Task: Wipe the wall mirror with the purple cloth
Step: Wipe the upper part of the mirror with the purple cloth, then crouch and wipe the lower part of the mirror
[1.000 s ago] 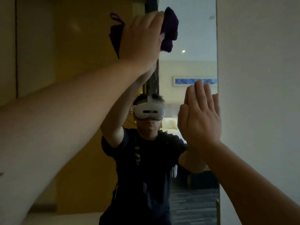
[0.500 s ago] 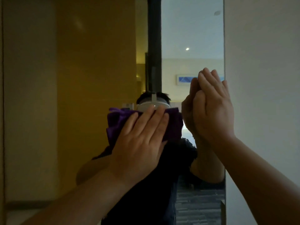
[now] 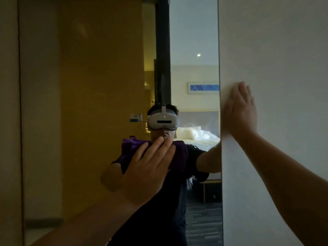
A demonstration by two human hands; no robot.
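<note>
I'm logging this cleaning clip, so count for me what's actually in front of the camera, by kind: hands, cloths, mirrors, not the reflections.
Hands: 2, the left hand pressing flat on the cloth, the right hand flat on the white wall
Cloths: 1, the purple cloth against the glass
Mirrors: 1, the wall mirror
Total: 4

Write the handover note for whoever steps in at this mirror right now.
Left hand: flat, fingers spread, pressing the purple cloth against the mirror, at mid-height.
Right hand: open, flat on the white wall just right of the mirror's edge, holding nothing.
Done: cannot tell which parts are wiped; no streaks show.
Left: wipe the whole glass to be safe, including both side edges.
</note>
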